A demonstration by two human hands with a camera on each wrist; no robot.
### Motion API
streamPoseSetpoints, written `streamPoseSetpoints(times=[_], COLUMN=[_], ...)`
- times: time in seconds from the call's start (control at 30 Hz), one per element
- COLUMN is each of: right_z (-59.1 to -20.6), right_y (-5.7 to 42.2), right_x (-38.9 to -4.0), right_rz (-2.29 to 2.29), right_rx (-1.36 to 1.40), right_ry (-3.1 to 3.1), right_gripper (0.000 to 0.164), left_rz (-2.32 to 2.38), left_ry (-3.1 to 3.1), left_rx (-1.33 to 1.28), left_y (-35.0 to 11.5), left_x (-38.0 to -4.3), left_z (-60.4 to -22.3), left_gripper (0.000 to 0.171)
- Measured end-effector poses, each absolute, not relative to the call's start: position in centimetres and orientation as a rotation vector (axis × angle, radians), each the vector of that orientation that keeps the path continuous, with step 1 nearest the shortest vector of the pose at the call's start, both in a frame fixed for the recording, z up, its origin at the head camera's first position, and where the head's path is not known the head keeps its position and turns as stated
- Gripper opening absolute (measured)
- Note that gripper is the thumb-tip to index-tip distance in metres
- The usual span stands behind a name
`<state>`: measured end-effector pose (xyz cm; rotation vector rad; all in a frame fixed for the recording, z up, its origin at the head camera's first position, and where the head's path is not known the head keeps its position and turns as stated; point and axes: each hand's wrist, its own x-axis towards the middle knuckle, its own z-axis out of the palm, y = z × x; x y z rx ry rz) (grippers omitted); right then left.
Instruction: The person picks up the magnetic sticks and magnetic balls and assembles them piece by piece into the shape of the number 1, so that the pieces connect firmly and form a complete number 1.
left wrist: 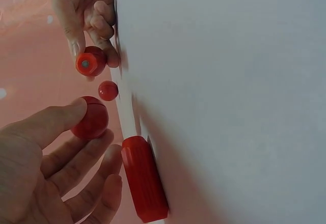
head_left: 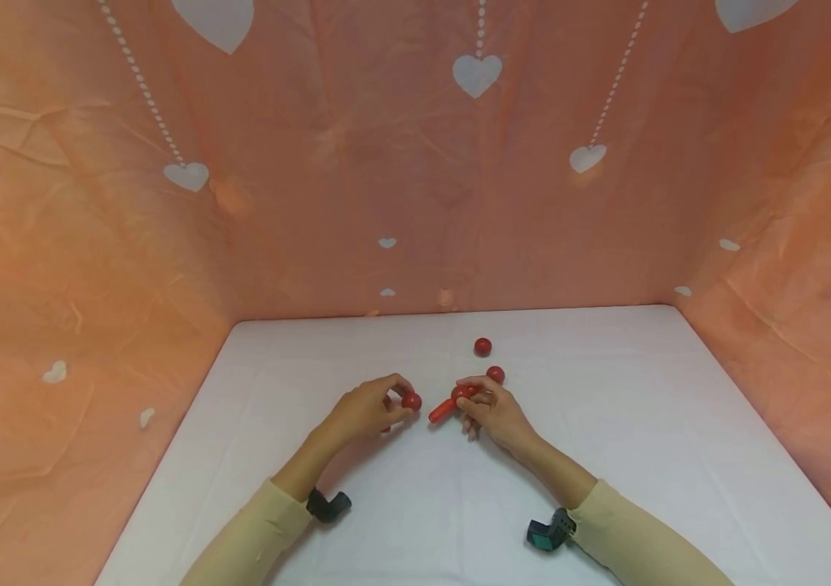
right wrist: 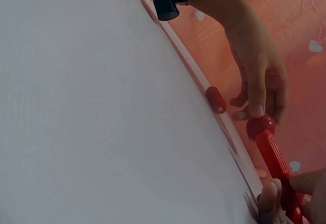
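Note:
My left hand (head_left: 365, 409) pinches a red ball (head_left: 411, 401) between thumb and fingertips. My right hand (head_left: 503, 419) holds a second red ball (head_left: 461, 394) with a red rod (head_left: 442, 411) pointing out of it toward the left hand. In the left wrist view that rod's end (left wrist: 85, 64) faces the camera and has a small greyish centre. A small gap separates rod and left ball in the head view. Beneath the left fingers, a ridged red rod (left wrist: 145, 178) lies on the table. The right fingers partly hide more red pieces (right wrist: 294, 214).
Farther back on the white table (head_left: 605, 391) sits a red ball (head_left: 483, 347). Another red ball (head_left: 496, 374) is just beyond the right hand; whether it joins the held pieces I cannot tell. An orange cloth (head_left: 415, 163) with white hearts surrounds the table's back and sides.

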<state>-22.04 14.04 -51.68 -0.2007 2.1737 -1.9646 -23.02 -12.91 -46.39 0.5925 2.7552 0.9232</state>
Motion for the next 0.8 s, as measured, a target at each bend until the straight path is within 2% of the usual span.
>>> streamPoseSetpoints(times=[0.8], right_z=[-51.7], right_y=[14.0], right_x=[-22.0], right_rz=[-1.966], right_rx=[-0.234], right_ry=[2.186], right_gripper=[0.041], left_rz=[0.915], left_ry=[2.732], left_rx=[0.641], left_y=[-13.6], left_x=[-21.8], left_z=[-47.3], left_gripper=[0.031])
